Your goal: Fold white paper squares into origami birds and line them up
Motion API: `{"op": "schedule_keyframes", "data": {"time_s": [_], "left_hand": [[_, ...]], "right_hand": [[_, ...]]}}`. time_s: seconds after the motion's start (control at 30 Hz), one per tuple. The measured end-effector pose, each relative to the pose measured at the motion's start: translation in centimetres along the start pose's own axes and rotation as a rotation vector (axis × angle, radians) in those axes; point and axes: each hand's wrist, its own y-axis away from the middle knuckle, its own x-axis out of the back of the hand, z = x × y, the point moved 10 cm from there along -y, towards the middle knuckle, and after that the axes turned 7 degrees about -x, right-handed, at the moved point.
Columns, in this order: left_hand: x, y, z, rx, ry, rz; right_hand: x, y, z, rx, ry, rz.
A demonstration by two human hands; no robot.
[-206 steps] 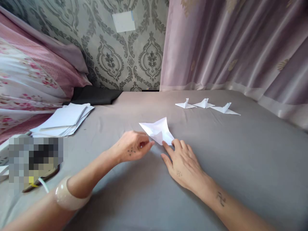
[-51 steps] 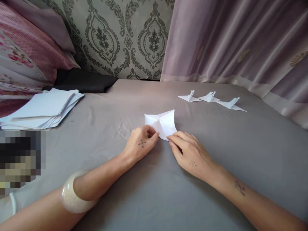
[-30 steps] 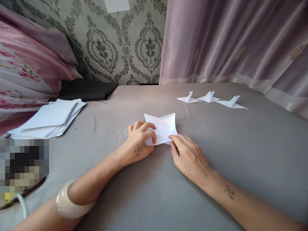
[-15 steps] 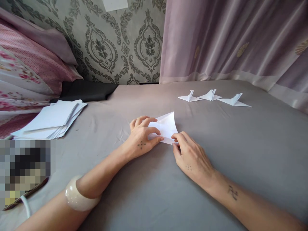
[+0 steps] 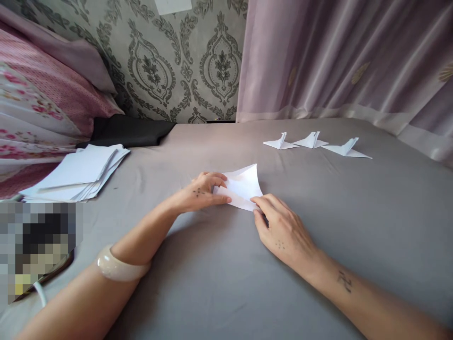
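Note:
A small white sheet of paper [image 5: 244, 183] lies on the grey cloth in front of me, with a fold along its near edge and its far right corner raised. My left hand [image 5: 203, 190] grips its left side, thumb on the near fold and fingers curled over the far part. At the near right corner, my right hand [image 5: 281, 222] pinches the paper between thumb and forefinger. Part of the left edge is hidden under my left fingers.
Beyond my right hand stand three folded paper birds [image 5: 311, 140]. A stack of white paper [image 5: 78, 172] lies at left beside a black cloth [image 5: 132, 130]. A blurred-out object with a dark edge [image 5: 46, 255] sits near my left forearm. Purple curtains [image 5: 300, 61] hang behind.
My left hand has shifted left along the paper and turned flatter, showing more of the sheet's middle. My right hand stays at its corner. The view has tilted slightly.

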Motion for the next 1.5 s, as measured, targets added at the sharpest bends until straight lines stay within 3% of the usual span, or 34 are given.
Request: {"op": "schedule_keyframes", "data": {"time_s": [0.17, 0.5, 0.6, 0.83, 1.03, 1.2, 1.33, 1.5], "left_hand": [[0.3, 0.5, 0.0, -0.120, 0.124, -0.167], [2.1, -0.8, 3.3, -0.363, -0.121, -0.034], [1.9, -1.7, 4.8, -0.388, -0.070, -0.115], [0.4, -3.2, 5.5, -0.222, 0.025, -0.310], [0.4, -3.0, 5.6, -0.256, 0.010, -0.302], [0.0, -2.1, 4.0, -0.125, 0.060, -0.394], [-0.6, -1.1, 4.1, -0.143, 0.146, -0.499], [-0.9, 0.3, 5.0, -0.191, 0.139, -0.584]], "right_hand": [[-0.1, -0.2, 0.5, -0.036, -0.006, -0.006], [-0.4, -0.6, 1.2, -0.067, -0.110, 0.000], [-0.5, -0.7, 1.6, -0.101, -0.145, -0.009], [-0.5, -0.7, 1.9, -0.124, -0.150, -0.005], [-0.3, -0.8, 1.7, -0.120, -0.149, 0.001], [-0.3, -0.8, 1.5, -0.103, -0.168, -0.004], [0.2, -0.4, 0.8, -0.049, -0.116, 0.039], [1.0, 0.6, -1.6, 0.127, 0.034, 0.095]]}}
